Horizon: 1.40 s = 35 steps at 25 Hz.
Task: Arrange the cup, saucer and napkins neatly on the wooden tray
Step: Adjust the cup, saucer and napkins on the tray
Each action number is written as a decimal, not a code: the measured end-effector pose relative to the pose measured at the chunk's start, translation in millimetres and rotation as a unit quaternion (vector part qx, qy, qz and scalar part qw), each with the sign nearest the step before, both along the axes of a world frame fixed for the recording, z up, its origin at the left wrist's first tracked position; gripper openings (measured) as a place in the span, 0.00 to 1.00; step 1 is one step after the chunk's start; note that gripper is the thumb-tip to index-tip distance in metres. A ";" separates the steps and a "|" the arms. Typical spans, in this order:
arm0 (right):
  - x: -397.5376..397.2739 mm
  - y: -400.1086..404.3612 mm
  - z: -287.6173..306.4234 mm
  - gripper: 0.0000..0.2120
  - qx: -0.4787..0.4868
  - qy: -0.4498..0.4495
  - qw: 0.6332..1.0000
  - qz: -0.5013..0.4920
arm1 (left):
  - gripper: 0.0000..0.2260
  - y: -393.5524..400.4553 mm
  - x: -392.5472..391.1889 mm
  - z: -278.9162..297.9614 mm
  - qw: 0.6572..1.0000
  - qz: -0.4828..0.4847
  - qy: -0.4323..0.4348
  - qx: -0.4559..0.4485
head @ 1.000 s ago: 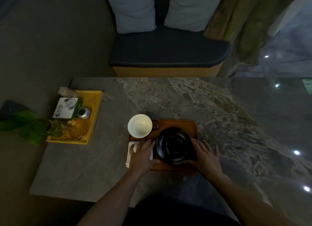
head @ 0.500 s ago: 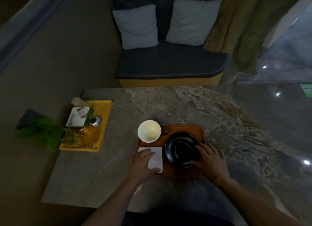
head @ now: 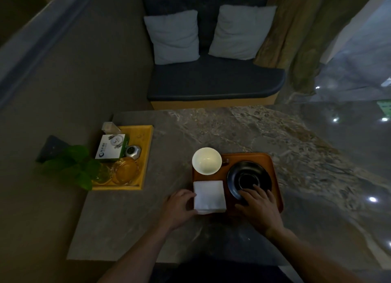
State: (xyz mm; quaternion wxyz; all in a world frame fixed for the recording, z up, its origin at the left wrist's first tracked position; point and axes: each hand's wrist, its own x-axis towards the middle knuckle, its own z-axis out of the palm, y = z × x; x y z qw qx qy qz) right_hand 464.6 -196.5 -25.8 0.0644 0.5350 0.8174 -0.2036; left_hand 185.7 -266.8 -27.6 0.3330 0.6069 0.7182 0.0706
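Observation:
A wooden tray (head: 273, 168) lies on the marble table in front of me. At its far left corner stands a white cup (head: 206, 160), and a black saucer (head: 248, 178) takes up the right half. A stack of white napkins (head: 209, 196) rests at the near left of the tray. My left hand (head: 179, 208) touches the napkins' left edge with its fingers apart, holding nothing. My right hand (head: 259, 206) lies flat over the saucer's near rim, fingertips on the saucer, covering part of it.
At the table's left edge stands a yellow tray (head: 146, 155) with a green and white box (head: 112, 148), a small metal object (head: 132, 151) and glass dishes (head: 124, 172). A green plant (head: 72, 168) leans beside it. A dark bench (head: 213, 81) with two cushions faces me.
The view has tilted up. My left hand slid off the top of the napkins to their left edge, uncovering the stack. My right hand moved from the saucer's right side onto its near rim.

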 end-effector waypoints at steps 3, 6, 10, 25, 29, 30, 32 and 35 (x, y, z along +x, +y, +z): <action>-10.2 -10.3 1.5 0.26 -0.005 0.002 1.000 0.014 | 0.24 -3.5 -10.4 -1.1 1.000 -0.018 -0.008 0.002; -19.3 -18.3 2.5 0.26 0.004 0.011 1.000 0.015 | 0.26 -9.4 -17.8 -5.6 0.999 -0.036 0.006 -0.011; -27.9 -25.8 1.5 0.26 0.018 0.032 0.999 0.030 | 0.29 -14.3 -21.4 -16.1 0.999 -0.045 0.007 -0.024; -49.6 -8.4 -9.1 0.25 0.023 -0.064 0.991 0.116 | 0.26 6.0 -6.8 -35.0 0.986 -0.122 0.099 0.055; -48.2 -5.1 -12.7 0.25 0.018 -0.067 0.990 0.125 | 0.26 5.4 -9.3 -39.5 0.985 -0.125 0.106 0.048; -48.4 -4.7 -12.3 0.25 0.017 -0.066 0.990 0.126 | 0.26 5.5 -9.5 -40.1 0.986 -0.124 0.104 0.050; -49.7 -4.4 -10.3 0.26 0.019 -0.063 0.990 0.127 | 0.26 6.1 -9.9 -40.8 0.987 -0.120 0.096 0.055; -51.6 -4.3 -7.3 0.27 0.029 -0.060 0.990 0.123 | 0.26 8.5 -11.0 -41.9 0.987 -0.120 0.094 0.056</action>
